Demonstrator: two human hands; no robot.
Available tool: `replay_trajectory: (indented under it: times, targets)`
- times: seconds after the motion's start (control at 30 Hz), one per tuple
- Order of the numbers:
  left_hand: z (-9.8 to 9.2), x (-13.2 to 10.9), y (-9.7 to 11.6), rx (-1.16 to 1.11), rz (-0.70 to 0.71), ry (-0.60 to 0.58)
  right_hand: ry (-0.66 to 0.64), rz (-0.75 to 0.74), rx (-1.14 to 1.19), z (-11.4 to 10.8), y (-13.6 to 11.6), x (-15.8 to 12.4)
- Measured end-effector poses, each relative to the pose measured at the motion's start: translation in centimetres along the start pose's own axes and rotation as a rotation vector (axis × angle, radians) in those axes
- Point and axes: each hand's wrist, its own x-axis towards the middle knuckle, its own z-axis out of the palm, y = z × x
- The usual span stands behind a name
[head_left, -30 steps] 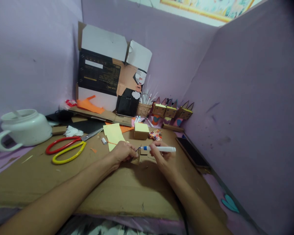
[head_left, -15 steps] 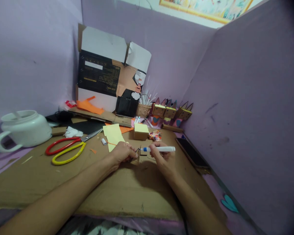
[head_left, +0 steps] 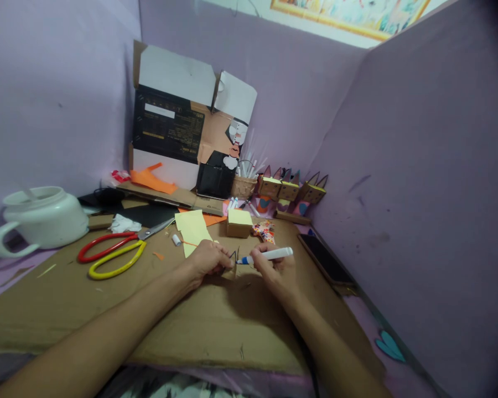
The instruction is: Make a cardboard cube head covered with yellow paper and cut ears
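My left hand [head_left: 211, 258] is closed on a small piece of cardboard [head_left: 229, 273] that carries a dark pointed outline. Fingers of my right hand [head_left: 279, 271] wrap round a white marker [head_left: 277, 253] with a blue tip end. The marker's tip meets the right edge of the cardboard piece. Behind my hands sits a small cardboard box [head_left: 239, 225] with a pale yellow top. A patterned piece [head_left: 264, 230] lies just right of that box, and pale yellow paper [head_left: 193, 226] lies beyond my left hand.
Scissors [head_left: 117, 254] with red and yellow handles lie left, near a white pot [head_left: 45, 218]. A phone [head_left: 327, 260] lies right by the wall. Several eared cardboard figures [head_left: 288, 191] and a cup of sticks [head_left: 244, 187] stand behind. An unfolded box [head_left: 170, 121] leans against the back wall.
The marker's tip has moved down along the cardboard piece's right edge, and its body now slants more. My left hand keeps its place.
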Motion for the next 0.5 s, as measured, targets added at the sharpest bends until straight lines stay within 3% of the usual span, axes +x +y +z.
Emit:
replay_trajectory:
  times: [0.13, 0.33, 0.5]
  targets:
    - [-0.04, 0.05, -0.04, -0.003, 0.000, 0.003, -0.002, 0.014, -0.002, -0.06, -0.03, 0.01]
    - [0.01, 0.10, -0.19, -0.009, 0.016, 0.014, 0.126, 0.066, 0.093, -0.34, -0.38, -0.04]
    - [-0.05, 0.32, -0.43, -0.011, 0.016, 0.011, 0.104, 0.083, 0.118, -0.63, -0.63, -0.56]
